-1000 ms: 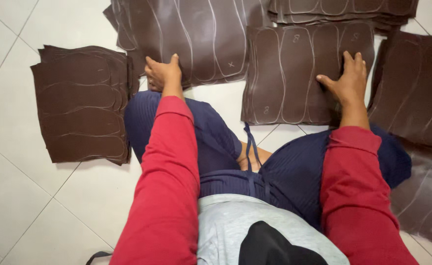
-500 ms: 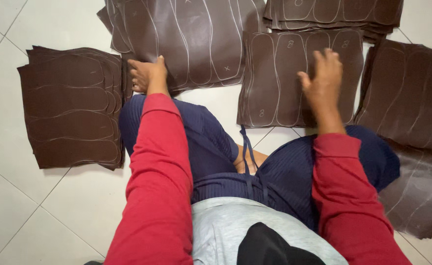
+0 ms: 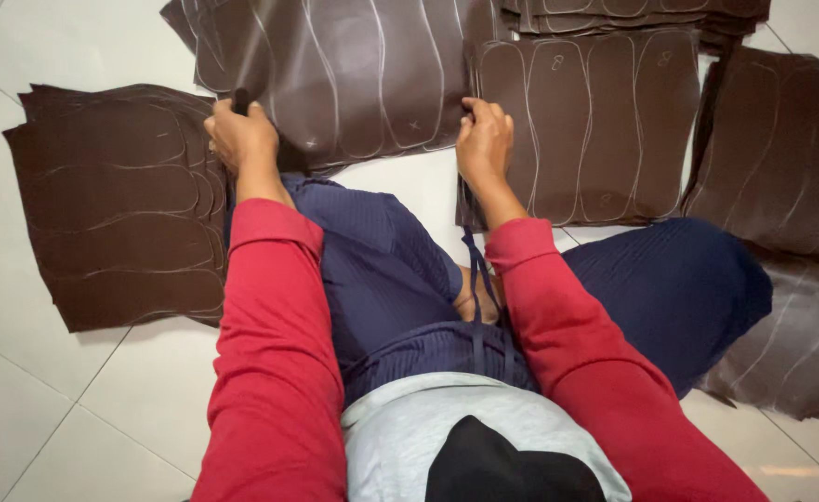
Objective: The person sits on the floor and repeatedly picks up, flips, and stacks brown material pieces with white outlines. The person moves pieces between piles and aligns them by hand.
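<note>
On the white tiled floor [image 3: 47,418], in the head view, a seated person in red sleeves and dark blue trousers works among stacks of brown sheet material.

Left hand [image 3: 240,138]: fingers curled shut around a small dark object, only its tip showing above the knuckles; what it is cannot be told. The hand rests at the lower left edge of the large brown sheet [image 3: 354,74], which lies straight ahead and bears pale curved outlines traced side by side.

Right hand [image 3: 484,141]: fingers bent, fingertips pinching the left edge of the middle sheet [image 3: 605,121], just where that sheet meets the large one. The middle sheet is flat, with several elongated sole-shaped outlines drawn upright on it. Its lower edge lies near the right knee.

Outward:
- Left stack [image 3: 112,204]: several brown sheets piled with edges slightly offset, outlines running crosswise, just beside the left forearm and touching the left knee area.
- Far stack [image 3: 633,14]: thin pile at the top edge, partly overlapping the top of the middle sheet.
- Right sheet [image 3: 781,149]: lies beside the middle sheet, tilted, its near edge running behind the right knee.
- Lower right stack [image 3: 791,344]: partly hidden by the right leg.

Both hands are apart, with a strip of bare floor between the forearms.
</note>
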The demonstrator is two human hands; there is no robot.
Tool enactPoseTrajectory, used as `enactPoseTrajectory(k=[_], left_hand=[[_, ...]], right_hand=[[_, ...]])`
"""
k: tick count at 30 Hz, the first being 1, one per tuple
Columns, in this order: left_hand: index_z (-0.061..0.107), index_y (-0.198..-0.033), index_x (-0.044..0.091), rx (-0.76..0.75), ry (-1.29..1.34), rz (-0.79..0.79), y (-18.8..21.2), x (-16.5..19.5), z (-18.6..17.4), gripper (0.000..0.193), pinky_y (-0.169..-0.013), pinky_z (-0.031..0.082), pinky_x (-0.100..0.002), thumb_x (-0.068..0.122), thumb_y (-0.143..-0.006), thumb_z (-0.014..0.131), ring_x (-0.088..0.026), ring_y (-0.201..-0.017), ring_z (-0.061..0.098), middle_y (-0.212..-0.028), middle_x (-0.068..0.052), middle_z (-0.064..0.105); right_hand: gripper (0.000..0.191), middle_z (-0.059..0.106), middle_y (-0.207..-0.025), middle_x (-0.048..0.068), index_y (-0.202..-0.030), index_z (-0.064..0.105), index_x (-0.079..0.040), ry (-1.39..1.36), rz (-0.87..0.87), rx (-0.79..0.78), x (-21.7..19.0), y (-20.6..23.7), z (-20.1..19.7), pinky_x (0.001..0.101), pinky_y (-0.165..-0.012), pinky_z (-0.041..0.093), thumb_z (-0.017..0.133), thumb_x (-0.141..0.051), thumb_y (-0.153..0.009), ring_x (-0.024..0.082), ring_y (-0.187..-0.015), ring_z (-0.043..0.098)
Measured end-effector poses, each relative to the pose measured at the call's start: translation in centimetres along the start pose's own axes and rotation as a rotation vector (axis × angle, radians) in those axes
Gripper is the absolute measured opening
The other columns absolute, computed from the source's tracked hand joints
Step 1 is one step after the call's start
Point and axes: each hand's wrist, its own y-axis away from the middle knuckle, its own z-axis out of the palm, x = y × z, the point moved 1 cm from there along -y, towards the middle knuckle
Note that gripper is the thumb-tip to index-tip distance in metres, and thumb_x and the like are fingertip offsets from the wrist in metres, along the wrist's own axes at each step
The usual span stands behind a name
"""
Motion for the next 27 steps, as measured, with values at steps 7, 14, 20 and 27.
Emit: enactPoseTrajectory(k=[7,14,20,27], left_hand=[[0.056,-0.134,0.019,0.063,0.096,-0.068,-2.0,0.2,1.4,0.037,-0.091,0.053,-0.05,0.03,-0.099,0.059,-0.035,-0.117,0.063,-0.13,-0.008,0.063],[0.062,-0.134,0.021,-0.056,-0.04,0.263,-0.6,1.6,3.7,0.037,-0.096,0.048,-0.053,0.03,-0.098,0.064,-0.038,-0.117,0.061,-0.128,-0.013,0.064],[0.065,-0.13,0.024,-0.048,-0.118,0.239,-0.3,1.9,2.1,0.04,-0.098,0.047,-0.05,0.031,-0.091,0.072,-0.035,-0.118,0.06,-0.127,-0.008,0.064],[0.061,-0.13,0.017,-0.065,-0.056,0.177,-0.2,2.2,1.9,0.057,-0.096,0.048,-0.05,0.027,-0.079,0.084,-0.037,-0.118,0.059,-0.128,-0.011,0.059]], right_hand=[[0.026,0.069,-0.103,0.009,-0.118,0.075,-0.015,-0.051,-0.057,-0.065,0.6,0.0,-0.4,0.0434,-0.09,0.05,0.071,-0.009,-0.093,0.033,-0.101,0.061],[0.017,0.069,-0.103,0.01,-0.106,0.074,-0.011,-0.072,0.007,-0.098,-1.5,-2.3,-0.9,0.0428,-0.083,0.053,0.074,-0.021,-0.093,0.03,-0.096,0.067],[0.021,0.072,-0.095,0.009,-0.09,0.076,-0.012,0.09,0.224,-0.241,-3.1,-6.1,-1.2,0.0436,-0.081,0.055,0.076,-0.032,-0.087,0.029,-0.092,0.07],[0.034,0.066,-0.127,0.01,-0.117,0.069,-0.011,0.177,0.049,-0.249,-4.7,-1.7,-1.0,0.0446,-0.102,0.048,0.075,-0.034,-0.093,0.032,-0.12,0.061]])
